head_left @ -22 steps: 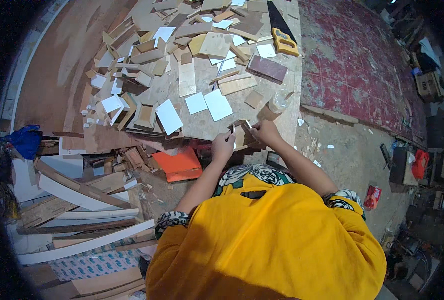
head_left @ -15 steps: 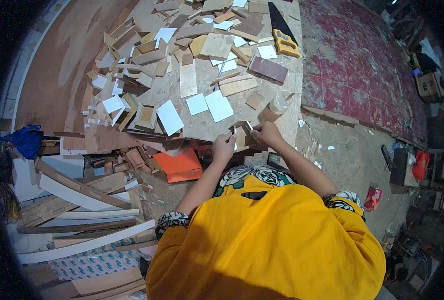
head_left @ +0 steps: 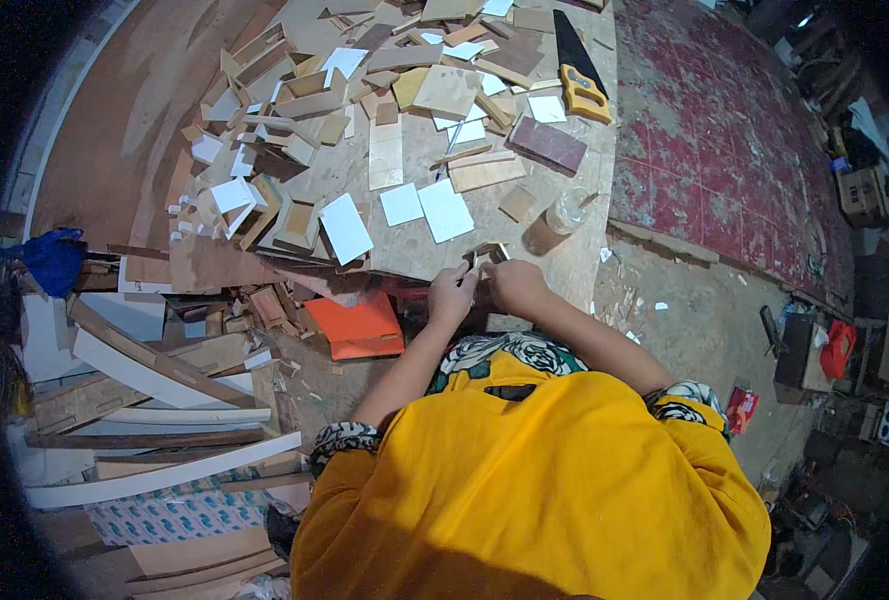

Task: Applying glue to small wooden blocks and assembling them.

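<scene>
Where the two hands meet: a small wooden piece [head_left: 492, 252] with raised edges, held at the table's near edge.
Left hand [head_left: 452, 290]: fingers curled and gripping the wooden piece's left side; a dark sliver by the fingertips is too small to identify.
Right hand [head_left: 518, 287]: fingers bent in against the piece's right side, near the left hand; the fingertips are partly hidden, so whether they pinch it is unclear.
Just beyond: two white squares [head_left: 447, 211] touching or nearly so, a white rectangle [head_left: 347, 229] to their left, a clear cup [head_left: 567, 214] to their right.
Farther up the table [head_left: 412, 252]: a dark reddish block [head_left: 548, 145], a heap of wood offcuts [head_left: 447, 92], and a saw [head_left: 586, 95] with a yellow handle.
Below, to the left: an orange item [head_left: 357, 326], long white strips [head_left: 165, 481] among boards, and a blue bag [head_left: 53, 262].
</scene>
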Demonstrator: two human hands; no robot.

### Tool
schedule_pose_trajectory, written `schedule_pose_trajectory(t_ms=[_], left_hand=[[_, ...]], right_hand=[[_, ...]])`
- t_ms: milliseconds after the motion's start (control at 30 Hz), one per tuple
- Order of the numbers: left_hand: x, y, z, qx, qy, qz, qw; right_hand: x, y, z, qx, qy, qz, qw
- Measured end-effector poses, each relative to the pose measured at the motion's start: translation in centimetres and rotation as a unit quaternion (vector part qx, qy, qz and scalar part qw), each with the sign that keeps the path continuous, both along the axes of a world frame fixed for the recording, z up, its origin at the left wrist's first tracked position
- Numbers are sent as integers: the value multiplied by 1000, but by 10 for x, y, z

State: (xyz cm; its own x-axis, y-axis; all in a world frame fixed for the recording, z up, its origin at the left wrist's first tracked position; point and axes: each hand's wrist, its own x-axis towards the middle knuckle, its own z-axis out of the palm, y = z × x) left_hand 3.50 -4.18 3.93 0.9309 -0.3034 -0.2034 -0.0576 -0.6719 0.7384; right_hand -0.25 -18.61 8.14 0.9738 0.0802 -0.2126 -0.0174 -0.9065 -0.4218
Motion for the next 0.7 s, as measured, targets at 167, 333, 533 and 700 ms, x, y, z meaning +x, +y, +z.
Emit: schedule_pose_trajectory(t_ms=[167, 333, 533, 700], left_hand=[[0, 1, -4, 3, -12, -6, 1000], [-2, 0, -2, -21, -31, 2, 999], [0, 1, -6, -15, -6, 3, 1000], [0, 0, -3, 0, -10, -3, 1000]], right_hand=[[5, 5, -7, -7, 36, 14, 999], [8, 8, 0, -22, 62, 14, 998], [11, 5, 5, -26, 85, 38, 995], [10, 5, 11, 5, 71, 9, 997]])
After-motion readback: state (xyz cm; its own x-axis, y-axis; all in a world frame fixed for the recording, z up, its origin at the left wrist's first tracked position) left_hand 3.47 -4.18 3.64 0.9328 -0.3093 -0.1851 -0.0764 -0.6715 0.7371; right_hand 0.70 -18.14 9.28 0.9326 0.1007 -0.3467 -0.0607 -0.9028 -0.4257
